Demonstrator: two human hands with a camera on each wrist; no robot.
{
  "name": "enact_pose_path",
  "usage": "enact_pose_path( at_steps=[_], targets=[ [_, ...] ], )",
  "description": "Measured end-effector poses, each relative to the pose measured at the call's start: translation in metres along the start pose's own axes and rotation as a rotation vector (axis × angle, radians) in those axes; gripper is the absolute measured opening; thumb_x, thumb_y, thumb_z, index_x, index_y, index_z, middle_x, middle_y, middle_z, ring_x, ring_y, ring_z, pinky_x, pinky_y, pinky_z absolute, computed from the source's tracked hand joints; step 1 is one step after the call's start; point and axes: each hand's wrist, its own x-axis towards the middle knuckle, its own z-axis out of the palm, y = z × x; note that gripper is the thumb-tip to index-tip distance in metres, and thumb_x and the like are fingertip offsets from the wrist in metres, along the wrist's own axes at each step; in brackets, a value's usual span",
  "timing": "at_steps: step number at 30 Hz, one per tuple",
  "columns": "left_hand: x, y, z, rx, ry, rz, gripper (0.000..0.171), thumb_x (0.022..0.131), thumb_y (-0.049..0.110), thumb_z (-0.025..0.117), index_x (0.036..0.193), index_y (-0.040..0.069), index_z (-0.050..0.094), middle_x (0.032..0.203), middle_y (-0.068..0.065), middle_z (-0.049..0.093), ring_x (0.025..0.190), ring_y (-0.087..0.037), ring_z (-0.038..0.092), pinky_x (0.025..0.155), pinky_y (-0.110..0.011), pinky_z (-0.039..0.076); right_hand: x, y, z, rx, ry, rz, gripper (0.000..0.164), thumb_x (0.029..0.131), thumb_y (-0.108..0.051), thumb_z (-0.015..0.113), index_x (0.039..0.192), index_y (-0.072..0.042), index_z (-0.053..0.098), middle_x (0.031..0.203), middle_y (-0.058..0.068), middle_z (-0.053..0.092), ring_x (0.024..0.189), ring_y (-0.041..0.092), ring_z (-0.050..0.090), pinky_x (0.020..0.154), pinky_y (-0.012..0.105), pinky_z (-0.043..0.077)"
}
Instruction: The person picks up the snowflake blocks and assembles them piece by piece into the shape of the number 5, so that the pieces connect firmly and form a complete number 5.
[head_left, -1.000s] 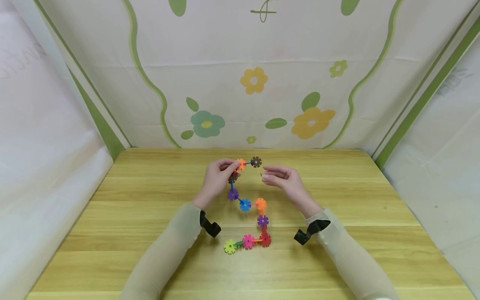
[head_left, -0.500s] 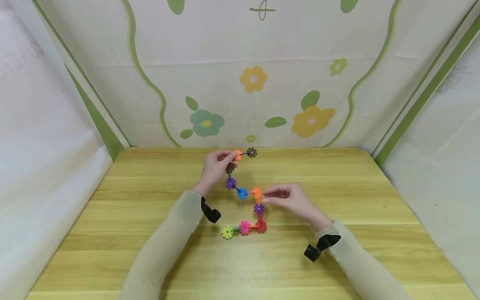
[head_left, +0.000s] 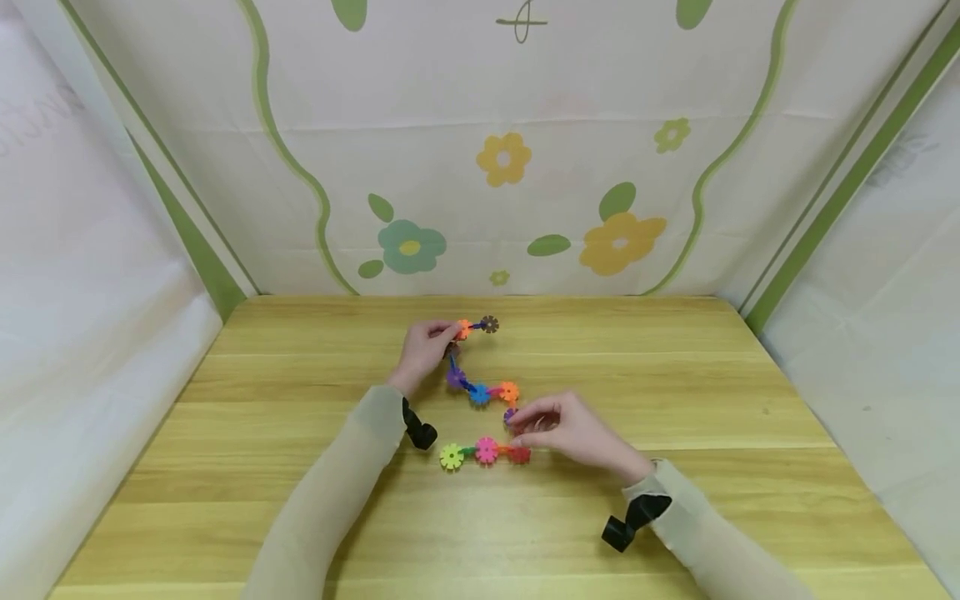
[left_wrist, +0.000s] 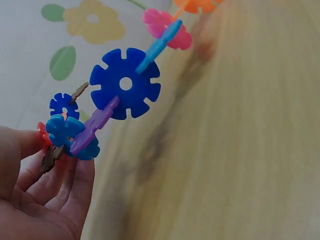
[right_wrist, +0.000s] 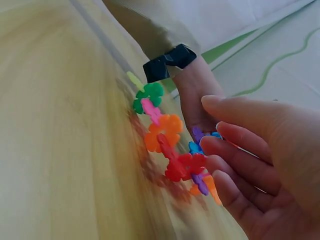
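A chain of notched plastic snowflake discs winds in an S shape before me. My left hand (head_left: 426,353) pinches it near its far end, by an orange disc (head_left: 464,329), and a brown disc (head_left: 490,324) sticks out to the right. Blue discs (left_wrist: 125,83) and a purple one (left_wrist: 93,126) extend from the left fingertips in the left wrist view. My right hand (head_left: 564,429) is beside the chain's near right bend, by a purple disc (head_left: 511,415) and a red disc (head_left: 519,455). Its thumb and fingers are apart, with no disc between them. Pink (head_left: 486,450) and yellow-green (head_left: 452,457) discs form the near end.
A wooden table (head_left: 697,375) lies under the chain. A white cloth with printed flowers (head_left: 504,158) rises behind it, with cloth walls on both sides. A black strap mount (head_left: 636,521) sits on the right wrist, another on the left.
My right hand has come down from near the brown far-end disc, past the orange one, to the purple and red discs. My left hand, still pinching the chain, has shifted slightly left.
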Motion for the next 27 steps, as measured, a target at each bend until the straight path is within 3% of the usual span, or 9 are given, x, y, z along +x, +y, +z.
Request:
enact_pose_path(
  at_steps=[3, 8, 14, 21, 27],
  targets=[
    [0.001, -0.007, -0.001, 0.044, -0.002, -0.019, 0.029, 0.104, 0.023, 0.063, 0.123, 0.002, 0.07, 0.105, -0.016, 0.073, 0.09, -0.025, 0.071, 0.085, -0.04, 0.056, 0.003, -0.002, 0.005, -0.07, -0.004, -0.006, 0.026, 0.085, -0.027, 0.086, 0.106, -0.013, 0.08, 0.099, 0.0, 0.076, 0.081, 0.02, 0.067, 0.067, 0.028, 0.056],
    [-0.002, -0.012, -0.002, 0.016, -0.033, -0.023, 0.031, 0.106, 0.016, 0.058, 0.133, 0.002, 0.062, 0.11, -0.016, 0.072, 0.091, -0.029, 0.072, 0.085, -0.039, 0.057, 0.007, -0.003, 0.011, -0.17, -0.041, -0.048, 0.013, 0.087, -0.026, 0.084, 0.099, -0.022, 0.08, 0.092, -0.011, 0.073, 0.069, 0.015, 0.061, 0.057, 0.026, 0.052],
    [-0.002, -0.013, -0.005, 0.025, -0.069, 0.01, 0.031, 0.108, 0.013, 0.054, 0.137, 0.004, 0.059, 0.11, -0.015, 0.071, 0.092, -0.03, 0.07, 0.079, -0.038, 0.055, 0.011, -0.001, 0.013, -0.239, -0.067, -0.126, 0.007, 0.09, -0.021, 0.082, 0.094, -0.025, 0.079, 0.092, -0.015, 0.071, 0.077, 0.009, 0.063, 0.065, 0.028, 0.055],
    [-0.002, -0.014, -0.006, 0.076, -0.098, 0.051, 0.025, 0.108, 0.007, 0.051, 0.125, 0.002, 0.068, 0.113, -0.014, 0.07, 0.095, -0.028, 0.07, 0.085, -0.036, 0.056, 0.012, -0.008, 0.009, -0.161, -0.036, -0.091, 0.008, 0.092, -0.022, 0.079, 0.093, -0.03, 0.079, 0.091, -0.012, 0.071, 0.074, 0.016, 0.058, 0.062, 0.028, 0.049],
    [-0.004, -0.013, -0.01, 0.123, -0.126, 0.038, 0.027, 0.108, 0.009, 0.05, 0.127, 0.002, 0.069, 0.109, -0.014, 0.072, 0.1, -0.027, 0.068, 0.092, -0.037, 0.054, 0.016, -0.025, -0.007, -0.078, 0.032, -0.082, 0.004, 0.092, -0.028, 0.079, 0.093, -0.023, 0.079, 0.087, -0.005, 0.071, 0.074, 0.027, 0.052, 0.065, 0.034, 0.042]
  ],
)
